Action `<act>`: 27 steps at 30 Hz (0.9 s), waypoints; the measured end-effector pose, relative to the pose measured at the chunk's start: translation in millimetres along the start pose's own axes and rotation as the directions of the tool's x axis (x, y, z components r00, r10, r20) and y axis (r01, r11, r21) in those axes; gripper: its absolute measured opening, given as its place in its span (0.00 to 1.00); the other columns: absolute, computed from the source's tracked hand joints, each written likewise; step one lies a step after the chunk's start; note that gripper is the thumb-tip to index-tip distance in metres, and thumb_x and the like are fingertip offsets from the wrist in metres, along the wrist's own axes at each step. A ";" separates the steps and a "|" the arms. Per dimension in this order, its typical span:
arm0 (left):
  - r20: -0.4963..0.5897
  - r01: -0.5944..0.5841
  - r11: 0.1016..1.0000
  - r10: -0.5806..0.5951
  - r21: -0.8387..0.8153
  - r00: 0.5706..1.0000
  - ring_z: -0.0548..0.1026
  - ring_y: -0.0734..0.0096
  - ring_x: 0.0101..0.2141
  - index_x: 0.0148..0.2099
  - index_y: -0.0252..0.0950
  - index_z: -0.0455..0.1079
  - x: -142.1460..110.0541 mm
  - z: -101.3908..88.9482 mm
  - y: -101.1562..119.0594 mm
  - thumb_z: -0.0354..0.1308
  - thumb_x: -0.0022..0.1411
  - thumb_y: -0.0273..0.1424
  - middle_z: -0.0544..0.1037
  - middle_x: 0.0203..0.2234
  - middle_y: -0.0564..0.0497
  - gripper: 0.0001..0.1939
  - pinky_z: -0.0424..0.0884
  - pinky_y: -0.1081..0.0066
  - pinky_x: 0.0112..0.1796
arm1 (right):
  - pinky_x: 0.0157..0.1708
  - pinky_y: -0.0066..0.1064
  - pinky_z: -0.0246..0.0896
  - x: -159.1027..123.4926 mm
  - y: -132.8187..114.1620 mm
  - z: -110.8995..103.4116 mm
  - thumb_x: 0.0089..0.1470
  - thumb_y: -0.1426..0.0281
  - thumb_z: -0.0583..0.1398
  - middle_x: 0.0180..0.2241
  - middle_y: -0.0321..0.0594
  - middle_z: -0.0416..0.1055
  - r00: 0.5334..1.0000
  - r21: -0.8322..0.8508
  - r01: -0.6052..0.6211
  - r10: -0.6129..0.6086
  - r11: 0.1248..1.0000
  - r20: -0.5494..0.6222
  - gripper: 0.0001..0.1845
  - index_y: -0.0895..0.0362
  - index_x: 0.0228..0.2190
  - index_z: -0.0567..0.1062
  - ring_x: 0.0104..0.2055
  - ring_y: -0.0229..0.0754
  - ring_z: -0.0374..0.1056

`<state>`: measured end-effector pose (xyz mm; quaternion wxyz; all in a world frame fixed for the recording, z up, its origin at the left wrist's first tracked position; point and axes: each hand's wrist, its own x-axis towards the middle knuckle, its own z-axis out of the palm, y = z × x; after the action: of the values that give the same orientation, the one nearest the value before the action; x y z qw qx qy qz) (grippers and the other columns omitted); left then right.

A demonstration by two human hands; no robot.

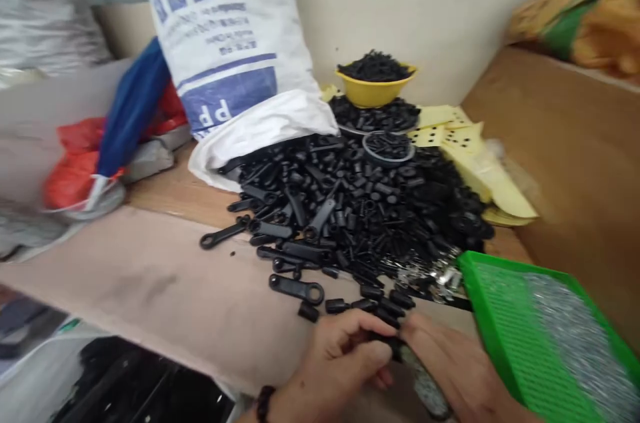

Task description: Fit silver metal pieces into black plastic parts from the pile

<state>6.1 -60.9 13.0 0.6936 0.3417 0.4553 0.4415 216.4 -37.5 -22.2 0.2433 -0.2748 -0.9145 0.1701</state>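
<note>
My left hand (345,353), a dark beaded bracelet (265,403) at its wrist, is at the lower middle. Its thumb and forefinger close on a small black plastic part (386,341), largely covered by the fingers. My right hand (453,363) meets it from the right with bent fingers, and what its fingertips grip is hidden. Along the right palm shows a speckled grey-green piece with a dark edge (427,393), kind unclear. Just beyond both hands lie short black cylinders (336,305) and a flat black lever with a ring end (296,289).
A large heap of black plastic parts (370,209) spills from a white printed sack (235,43). Small metal clips (435,273) lie at its near edge. A green tray (530,343) of metal pins stands right. Behind are a yellow bowl (373,91) and yellow sheets (465,143).
</note>
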 end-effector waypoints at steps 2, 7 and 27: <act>0.019 0.002 1.000 -0.002 -0.023 1.000 0.69 0.78 0.20 0.38 0.32 0.76 3.5 -4.4 1.0 0.67 0.47 0.42 0.74 0.18 0.53 0.20 0.66 0.78 0.25 | 0.37 0.35 0.66 29.8 -7.7 -14.9 0.56 0.73 0.48 0.31 0.46 0.71 0.995 -0.037 0.099 -0.099 0.994 -0.012 0.12 0.57 0.37 0.69 0.37 0.49 0.69; 0.020 0.053 0.993 -0.051 -0.107 0.999 0.68 0.81 0.17 0.35 0.32 0.76 12.7 -7.6 -2.5 0.68 0.46 0.43 0.76 0.18 0.52 0.20 0.63 0.80 0.21 | 0.32 0.36 0.64 52.3 -18.7 -22.8 0.47 0.80 0.47 0.26 0.44 0.67 0.995 -0.135 0.091 -0.096 0.987 -0.029 0.12 0.57 0.31 0.66 0.30 0.48 0.66; 0.366 -0.630 0.594 0.515 0.500 0.775 0.75 0.70 0.31 0.42 0.36 0.74 16.2 -12.2 18.4 0.55 0.59 0.20 0.78 0.30 0.48 0.11 0.71 0.76 0.33 | 0.26 0.31 0.60 38.1 -27.5 -15.1 0.60 0.66 0.43 0.25 0.39 0.66 0.940 0.400 -0.335 0.330 0.853 0.083 0.16 0.56 0.31 0.67 0.26 0.42 0.63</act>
<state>-7.6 -38.1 19.4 0.4078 0.7090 0.3695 0.4409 185.1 -34.3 15.8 0.2571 -0.3707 -0.7988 0.3980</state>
